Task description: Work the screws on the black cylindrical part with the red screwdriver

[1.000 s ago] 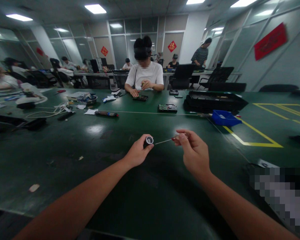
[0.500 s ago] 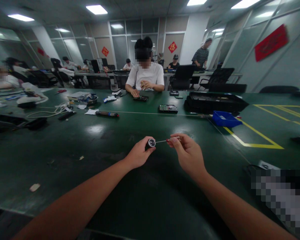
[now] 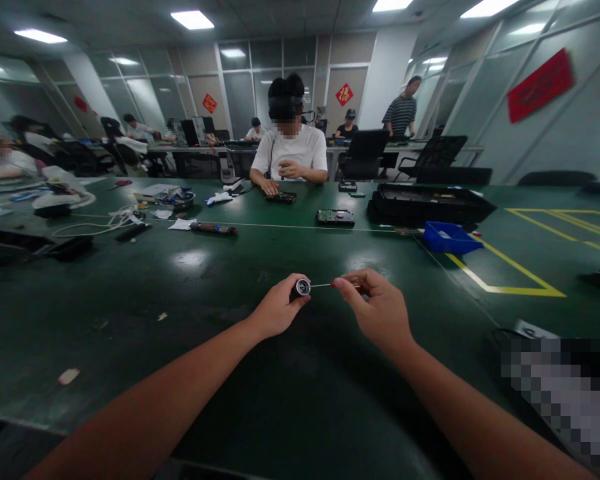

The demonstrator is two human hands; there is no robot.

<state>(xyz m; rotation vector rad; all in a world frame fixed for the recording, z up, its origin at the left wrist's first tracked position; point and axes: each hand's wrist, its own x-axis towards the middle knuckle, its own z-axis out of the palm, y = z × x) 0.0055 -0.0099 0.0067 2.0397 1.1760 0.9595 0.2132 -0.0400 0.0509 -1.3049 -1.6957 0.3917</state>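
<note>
The screwdriver (image 3: 334,284) could slip off the rim of the black cylinder (image 3: 295,292) and jab the left hand (image 3: 279,311), since the cylinder is pinched in mid-air above the green table (image 3: 130,280) with nothing bracing it; a loose pinch could also let it twist or drop. The left hand grasps the cylinder; the right hand (image 3: 381,310) grips the screwdriver's handle, its shaft reaching the cylinder's mouth, contact inside too small to tell. Counted: 1 cylinder, 1 screwdriver, 1 blue bin (image 3: 455,245), 1 long black tray (image 3: 423,212) and 3 drive-like units (image 3: 335,217), 1 of them by a co-worker's hand (image 3: 269,189).
</note>
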